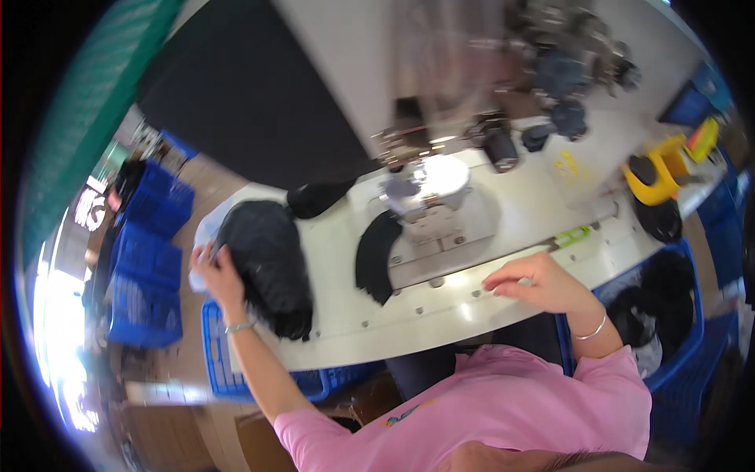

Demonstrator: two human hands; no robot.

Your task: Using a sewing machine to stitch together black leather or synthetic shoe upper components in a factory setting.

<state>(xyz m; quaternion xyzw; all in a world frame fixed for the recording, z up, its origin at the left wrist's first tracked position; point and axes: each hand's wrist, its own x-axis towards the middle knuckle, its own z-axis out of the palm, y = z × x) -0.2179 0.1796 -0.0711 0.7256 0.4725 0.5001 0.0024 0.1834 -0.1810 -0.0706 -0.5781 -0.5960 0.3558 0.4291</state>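
My left hand reaches out to the left end of the white sewing table and grips the edge of a stack of black fabric pieces. A curved black fabric piece lies in the middle of the table, just left of the sewing machine's needle area. My right hand rests on the table's front edge with the fingers curled and spread, holding nothing. Both wrists wear thin bracelets.
Blue plastic crates stand on the floor at left, another under the table's left end. A blue bin with dark fabric sits at right. A yellow holder and dark spools stand farther back.
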